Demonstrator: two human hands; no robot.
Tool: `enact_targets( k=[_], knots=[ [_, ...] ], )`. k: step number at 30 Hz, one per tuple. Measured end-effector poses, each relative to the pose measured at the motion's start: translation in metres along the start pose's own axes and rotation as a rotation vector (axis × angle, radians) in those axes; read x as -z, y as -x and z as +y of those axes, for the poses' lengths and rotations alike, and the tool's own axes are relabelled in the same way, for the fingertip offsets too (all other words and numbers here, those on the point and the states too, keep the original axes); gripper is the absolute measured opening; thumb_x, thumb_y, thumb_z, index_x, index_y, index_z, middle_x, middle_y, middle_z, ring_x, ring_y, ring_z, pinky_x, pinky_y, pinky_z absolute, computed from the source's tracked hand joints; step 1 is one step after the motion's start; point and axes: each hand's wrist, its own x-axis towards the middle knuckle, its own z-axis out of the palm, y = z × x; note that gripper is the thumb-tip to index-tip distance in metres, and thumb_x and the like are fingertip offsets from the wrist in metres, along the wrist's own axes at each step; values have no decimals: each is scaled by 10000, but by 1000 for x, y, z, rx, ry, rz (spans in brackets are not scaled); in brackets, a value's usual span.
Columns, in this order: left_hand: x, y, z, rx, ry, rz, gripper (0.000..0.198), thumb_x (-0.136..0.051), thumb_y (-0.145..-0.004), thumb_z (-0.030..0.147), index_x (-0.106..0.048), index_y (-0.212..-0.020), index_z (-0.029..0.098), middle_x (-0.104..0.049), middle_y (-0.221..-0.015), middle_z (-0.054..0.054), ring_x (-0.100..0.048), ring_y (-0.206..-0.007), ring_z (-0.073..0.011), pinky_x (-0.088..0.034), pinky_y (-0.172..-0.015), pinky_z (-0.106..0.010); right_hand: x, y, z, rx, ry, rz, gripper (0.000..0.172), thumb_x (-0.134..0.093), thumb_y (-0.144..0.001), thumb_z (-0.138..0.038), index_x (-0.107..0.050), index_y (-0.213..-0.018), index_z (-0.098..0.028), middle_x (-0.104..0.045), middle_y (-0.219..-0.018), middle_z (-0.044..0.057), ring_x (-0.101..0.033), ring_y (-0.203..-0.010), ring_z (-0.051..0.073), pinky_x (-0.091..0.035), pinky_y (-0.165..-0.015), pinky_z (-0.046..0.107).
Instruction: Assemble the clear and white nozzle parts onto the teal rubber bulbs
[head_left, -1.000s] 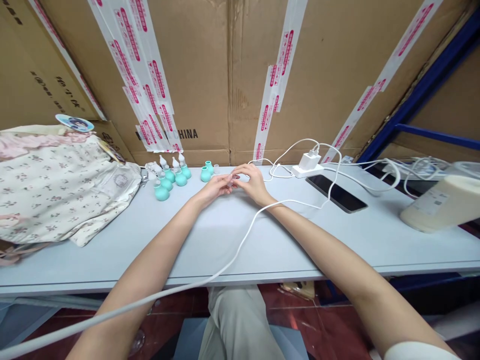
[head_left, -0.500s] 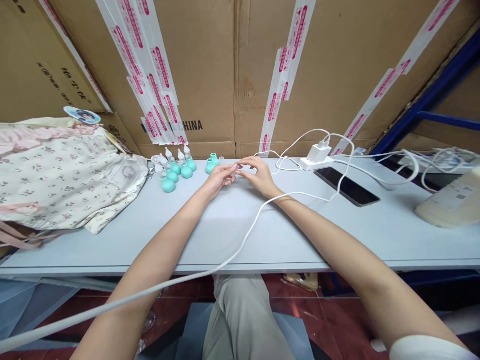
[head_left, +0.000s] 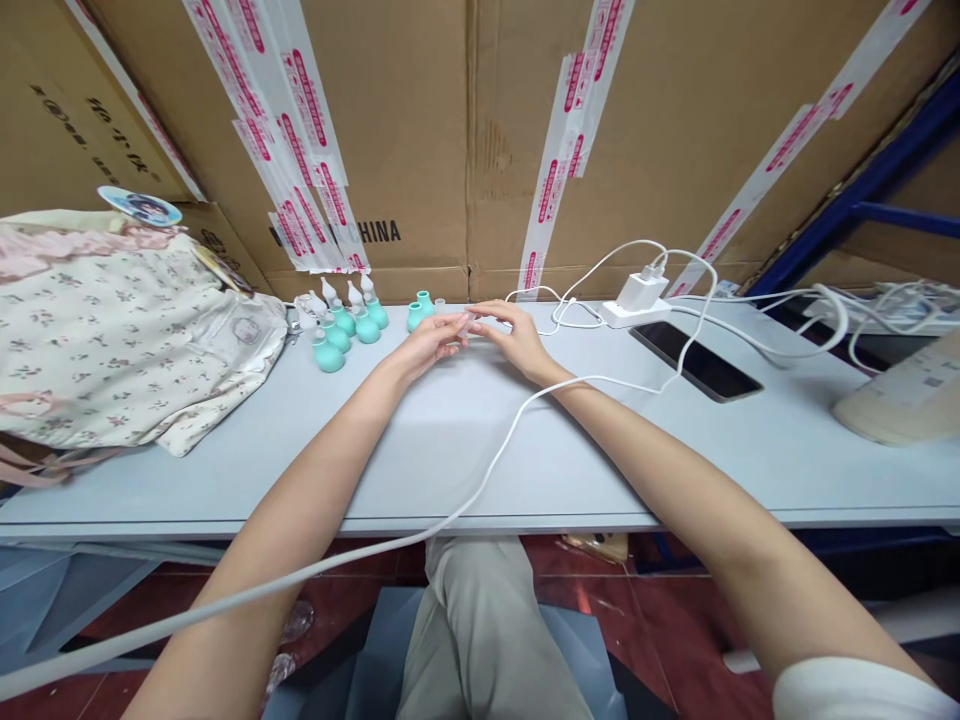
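My left hand (head_left: 430,345) and my right hand (head_left: 516,340) meet over the back half of the table. Between their fingertips is a small translucent piece (head_left: 467,324), pinched from both sides; its exact shape is partly hidden by the fingers. Just behind my left hand stand two teal rubber bulbs (head_left: 415,317) with open necks, and a small clear cap (head_left: 439,304) beside them. Farther left, several teal bulbs (head_left: 328,355) sit in a group, with several clear pointed nozzle tips (head_left: 355,296) upright behind them.
A white cable (head_left: 495,455) runs across the view above my forearms to a charger (head_left: 640,293) on a power strip. A black phone (head_left: 697,362) lies to the right. A floral cloth bag (head_left: 142,340) covers the left end; taped cardboard (head_left: 405,130) stands behind.
The camera view has tilted slightly, lifting the scene in the picture. Both hands stay together at the small translucent piece, with the fingers shifting only a little.
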Motion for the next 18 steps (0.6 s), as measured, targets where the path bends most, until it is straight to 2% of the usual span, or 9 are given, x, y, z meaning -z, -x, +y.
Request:
enact_targets(
  k=[4,7,13,18],
  knots=[
    [1,-1,-1,22,45,-19,241,-655,-775,330,-662,-864,106,-639,-829,-49,-554,-664,-67,-432,-622,-192,1,0,3,-17,22,27,256,-608,-814,-412,-712,-975,-242,-684,-1036,42,-583,-1009,197,-404,-918,371],
    [1,-2,-2,9,-4,-57,273,-671,-754,350,-677,-845,92,-660,-825,-70,-546,-670,-75,-434,-659,-210,3,-1,4,-41,24,21,244,-611,-806,-427,-718,-923,-242,-676,-1046,49,-574,-1031,204,-412,-892,369],
    [10,-1,-1,-41,-123,-122,355,-682,-725,421,-693,-849,88,-632,-735,-56,-504,-615,-71,-396,-599,-212,2,-1,1,-60,-30,-30,245,-635,-778,-423,-698,-903,-222,-682,-1026,41,-584,-1005,198,-426,-830,332],
    [19,2,3,11,-143,-186,317,-644,-768,379,-694,-901,95,-616,-754,-54,-508,-647,-74,-387,-601,-202,-5,2,1,-46,-20,-16,218,-627,-788,-385,-686,-899,-207,-698,-961,32,-596,-934,186,-421,-801,319]
  ],
)
